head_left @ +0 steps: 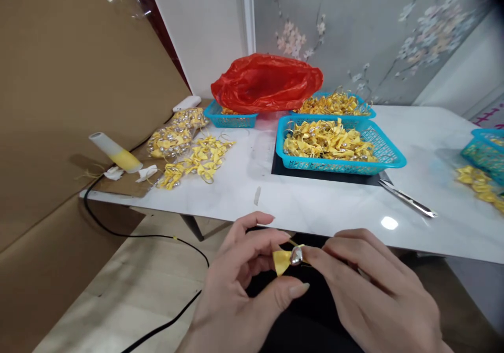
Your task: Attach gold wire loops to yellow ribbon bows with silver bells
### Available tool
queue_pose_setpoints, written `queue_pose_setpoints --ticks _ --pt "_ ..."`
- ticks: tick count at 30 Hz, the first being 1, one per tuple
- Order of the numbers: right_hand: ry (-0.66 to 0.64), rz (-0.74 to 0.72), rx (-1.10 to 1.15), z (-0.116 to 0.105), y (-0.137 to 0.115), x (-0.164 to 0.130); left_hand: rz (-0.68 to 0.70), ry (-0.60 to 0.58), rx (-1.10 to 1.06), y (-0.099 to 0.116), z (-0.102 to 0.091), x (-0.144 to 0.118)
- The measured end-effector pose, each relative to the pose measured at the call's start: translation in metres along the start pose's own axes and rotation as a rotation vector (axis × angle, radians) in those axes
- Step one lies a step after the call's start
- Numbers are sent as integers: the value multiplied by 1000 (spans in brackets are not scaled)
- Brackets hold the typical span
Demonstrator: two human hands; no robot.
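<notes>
At the far left, a glue gun point(115, 153) lies on cardboard point(129, 182) at the corner of the tabletop point(315, 206), its cord point(149, 236) hanging off the edge to the floor; the cardboard probably spares the marble from drips. Just right of it, finished bows point(197, 161) lie in a loose pile, with a clear bag point(175, 132) of more behind, all kept to one side, apart from the baskets.

Below the near edge of the tabletop, over the lap, the left hand point(240, 284) pinches a yellow bow point(282, 261) between thumb and forefinger, grip closed on the ribbon so the centre faces up. The right hand point(370, 290) meets it from the other side, fingertips clenched on a small silver bell point(296, 256) that touches the bow's middle, likely to seat it there. Both are held close to the body, where the eyes can judge the fit.

Further back, a blue basket point(388, 156) full of yellow pieces sits within easy reach, two more behind it, one under a red bag point(268, 82). Scissors point(407, 198) lie just right of the basket, near the working hand. Another basket point(486, 151) and loose bows sit at the far right.
</notes>
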State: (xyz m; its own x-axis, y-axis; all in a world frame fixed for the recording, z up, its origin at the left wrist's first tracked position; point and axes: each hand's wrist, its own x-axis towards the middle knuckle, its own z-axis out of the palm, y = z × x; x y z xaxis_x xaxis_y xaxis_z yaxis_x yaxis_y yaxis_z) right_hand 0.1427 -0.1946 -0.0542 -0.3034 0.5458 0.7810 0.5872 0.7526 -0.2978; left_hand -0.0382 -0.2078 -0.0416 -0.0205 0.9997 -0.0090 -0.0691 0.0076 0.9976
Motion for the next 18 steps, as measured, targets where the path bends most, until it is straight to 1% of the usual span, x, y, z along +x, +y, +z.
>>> queue_pose_setpoints --ticks 3,5,9,12,15,18 --pt "23 -14 -60 3 -1 1 115 47 198 0 3 -1" --pt "27 -7 -77 6 -2 0 132 39 188 -1 4 1" --pt "55 39 -50 9 -2 -4 -4 -73 8 -6 4 6" --pt "82 77 -18 10 -3 -6 -90 -130 -56 -11 1 6" --pt "74 125 45 10 -5 -10 -112 -137 -74 -14 -2 5" --pt "28 267 108 9 -7 -16 -91 -143 -70 -16 -2 6"
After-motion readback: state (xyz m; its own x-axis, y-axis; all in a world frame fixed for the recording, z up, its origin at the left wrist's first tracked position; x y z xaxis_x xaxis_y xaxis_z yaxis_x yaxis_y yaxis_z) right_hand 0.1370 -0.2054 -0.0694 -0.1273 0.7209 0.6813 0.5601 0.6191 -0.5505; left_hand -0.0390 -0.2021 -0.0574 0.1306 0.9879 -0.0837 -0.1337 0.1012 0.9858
